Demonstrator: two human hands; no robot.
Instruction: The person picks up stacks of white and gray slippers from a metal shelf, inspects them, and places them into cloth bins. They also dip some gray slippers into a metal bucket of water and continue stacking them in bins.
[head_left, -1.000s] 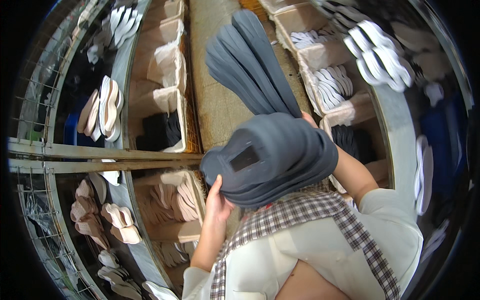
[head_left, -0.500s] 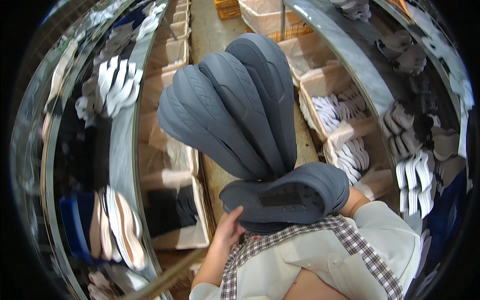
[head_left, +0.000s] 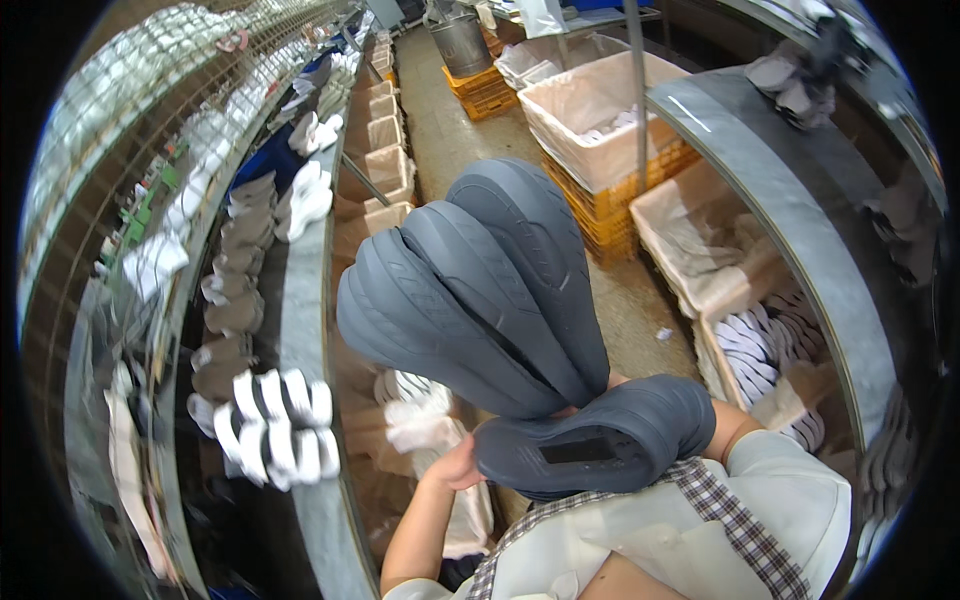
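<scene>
I carry a large bundle of dark grey shoe soles against my front. Several far soles (head_left: 480,290) fan out upward and away from me. A nearer group of soles (head_left: 590,450) lies sideways against my apron, its top one showing a dark rectangular recess. My left hand (head_left: 458,466) grips the left end of this nearer group, its fingers partly hidden beneath. Behind the bundle, only a sliver of my right hand (head_left: 619,379) shows where the two groups meet; its forearm comes round the right side, and the hand bears the soles.
Long grey benches flank the aisle. White-and-black soles (head_left: 275,430) stand on the left bench (head_left: 308,290). Lined bins line both sides; a right-hand bin (head_left: 712,370) holds striped soles. Yellow crates (head_left: 600,215), a metal post (head_left: 638,90) and a metal drum (head_left: 462,45) stand ahead.
I have moved forward along the aisle; benches and bins slid toward me, and the crates and drum ahead came further into view. Both hands keep hold of the shoe soles.
</scene>
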